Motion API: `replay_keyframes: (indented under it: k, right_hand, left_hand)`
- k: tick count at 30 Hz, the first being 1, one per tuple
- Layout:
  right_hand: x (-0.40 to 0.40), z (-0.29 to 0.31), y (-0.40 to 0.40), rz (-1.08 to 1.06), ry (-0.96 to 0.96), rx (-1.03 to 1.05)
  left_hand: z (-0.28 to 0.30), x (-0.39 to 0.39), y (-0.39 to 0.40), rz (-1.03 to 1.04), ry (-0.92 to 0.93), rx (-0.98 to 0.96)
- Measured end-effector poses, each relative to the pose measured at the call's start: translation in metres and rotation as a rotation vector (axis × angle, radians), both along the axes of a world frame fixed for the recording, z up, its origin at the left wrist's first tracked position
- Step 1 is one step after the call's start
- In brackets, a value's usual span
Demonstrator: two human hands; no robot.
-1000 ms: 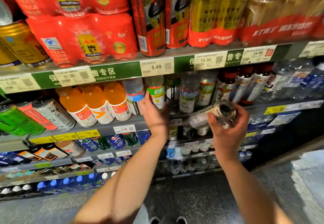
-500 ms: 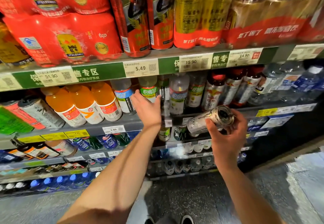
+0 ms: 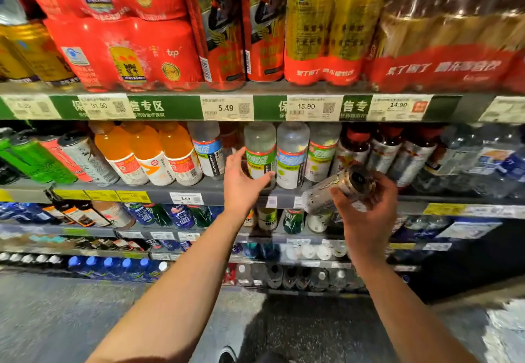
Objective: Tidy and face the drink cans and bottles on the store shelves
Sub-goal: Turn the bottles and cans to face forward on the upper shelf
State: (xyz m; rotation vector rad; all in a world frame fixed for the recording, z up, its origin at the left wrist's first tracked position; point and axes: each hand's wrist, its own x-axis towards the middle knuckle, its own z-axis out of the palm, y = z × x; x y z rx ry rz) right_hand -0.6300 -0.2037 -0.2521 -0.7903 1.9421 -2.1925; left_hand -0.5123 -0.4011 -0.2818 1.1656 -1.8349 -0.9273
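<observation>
the left hand (image 3: 241, 183) is up at the middle shelf (image 3: 199, 189), fingers spread wide and relaxed, thumb lying along the base of a clear bottle with a green label (image 3: 260, 154) that stands upright at the shelf's front edge. the fingers are just beside the bottle's left side; whether they touch it is hard to say. right next to it stands a similar bottle with a red and blue label (image 3: 292, 155), then one with an orange and green label (image 3: 322, 149).

the right hand (image 3: 366, 206) holds a silver drink can (image 3: 338, 189) out in front of the shelf, grip closed round its near end, the can tipped on its side with its dark top facing back toward the person. it is blurred, so the print cannot be read.

further left on the same shelf stand three orange juice bottles (image 3: 142, 152) and tilted green, pink and white cans (image 3: 56, 158). above, on the top shelf, sit red multipacks (image 3: 127, 50) and gold cans (image 3: 335, 27), with price tags (image 3: 227, 108) along the rail.
</observation>
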Motion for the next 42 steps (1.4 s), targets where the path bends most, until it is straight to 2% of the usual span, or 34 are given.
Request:
replay_keyframes:
  k: [3, 5, 8, 11, 22, 29, 37, 42]
  right_hand:
    - [0.005, 0.001, -0.004, 0.02, -0.004, 0.01]
    - [0.008, 0.0, -0.006, 0.029, -0.007, 0.017]
    - [0.011, -0.003, -0.006, 0.035, 0.005, 0.029]
    - [0.014, -0.004, -0.005, 0.034, 0.035, 0.05]
    - [0.029, -0.012, 0.001, 0.003, 0.061, 0.099]
    - [0.031, -0.008, 0.003, -0.004, 0.044, 0.096]
    - [0.043, -0.003, -0.003, 0.063, -0.005, 0.069]
    - [0.056, -0.003, -0.011, 0.088, -0.019, 0.083]
  left_hand:
    - [0.0, 0.005, 0.001, -0.044, -0.002, -0.012]
    - [-0.002, 0.014, 0.002, -0.016, 0.072, -0.041]
    - [-0.003, 0.029, -0.003, 0.243, 0.193, -0.081]
    - [-0.004, 0.034, -0.016, 0.424, 0.155, -0.061]
    - [0.001, 0.012, -0.034, 0.54, 0.055, -0.007]
    - [-0.01, 0.029, -0.038, 0.404, 0.094, 0.012]
    - [-0.01, 0.058, -0.03, 0.079, 0.124, 0.117]
    - [-0.004, 0.057, -0.029, 0.001, 0.114, 0.149]
